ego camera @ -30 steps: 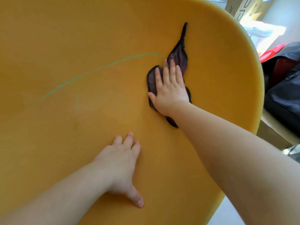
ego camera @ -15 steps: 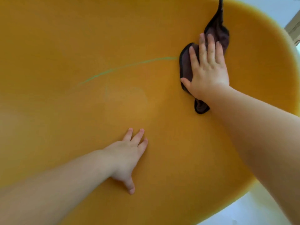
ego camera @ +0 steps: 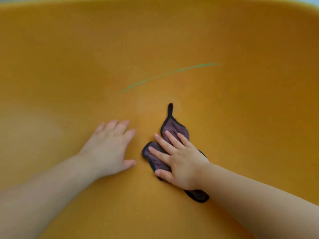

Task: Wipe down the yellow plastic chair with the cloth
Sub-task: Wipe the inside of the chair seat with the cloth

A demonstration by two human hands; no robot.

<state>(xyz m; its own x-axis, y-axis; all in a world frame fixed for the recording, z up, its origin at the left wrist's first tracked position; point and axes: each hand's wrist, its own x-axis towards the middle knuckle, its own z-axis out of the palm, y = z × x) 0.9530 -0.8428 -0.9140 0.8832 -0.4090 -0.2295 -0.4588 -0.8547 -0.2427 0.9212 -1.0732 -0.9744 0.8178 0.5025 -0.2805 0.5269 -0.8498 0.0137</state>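
The yellow plastic chair (ego camera: 172, 40) fills almost the whole head view, its curved shell rising toward the top edge. A thin green streak (ego camera: 169, 74) runs across it above the hands. A dark purple cloth (ego camera: 174, 125) with black trim lies flat on the shell at centre right, one narrow corner pointing up. My right hand (ego camera: 179, 159) presses flat on the cloth with fingers spread, covering its middle. My left hand (ego camera: 108, 149) rests palm down on bare plastic just left of the cloth, holding nothing.
A pale strip of background (ego camera: 307, 0) shows past the chair's rim at the top right corner. Both bare forearms reach in from the bottom edge.
My right hand has slid the cloth down from the chair's upper right edge to the centre, next to my left hand. The view has shifted so the chair fills the frame.
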